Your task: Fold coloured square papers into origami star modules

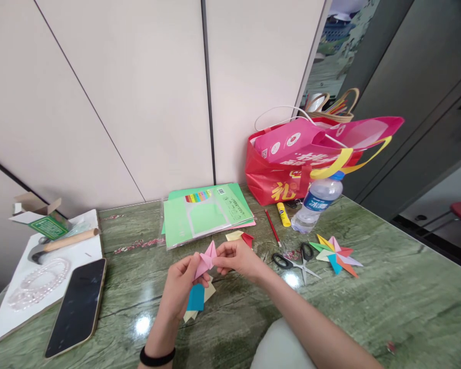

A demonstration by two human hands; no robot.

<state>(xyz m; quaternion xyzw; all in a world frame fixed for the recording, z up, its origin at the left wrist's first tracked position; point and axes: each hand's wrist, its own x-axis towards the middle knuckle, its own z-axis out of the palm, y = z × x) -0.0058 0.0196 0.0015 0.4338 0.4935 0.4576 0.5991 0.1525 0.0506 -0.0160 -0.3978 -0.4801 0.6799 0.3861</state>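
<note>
A small pink folded paper piece [205,260] is held between my two hands above the table. My left hand [181,281] pinches its lower left part between thumb and fingers. On the right side, my right hand [235,259] grips its edge with thumb and fingertips. Under my left hand lie a blue paper piece [195,298] and several cream ones, partly hidden. Behind my right hand are a cream folded paper [234,235] and a red one [247,240]. A many-coloured paper star [336,253] rests at the right.
Black-handled scissors [301,265] lie spread near a red pencil [272,228], a yellow glue stick [283,215] and a water bottle [318,203]. Green paper packs [200,218] and a red bag [265,177] are at the back. A phone [77,307], sickle [67,241] and small box [48,225] are left.
</note>
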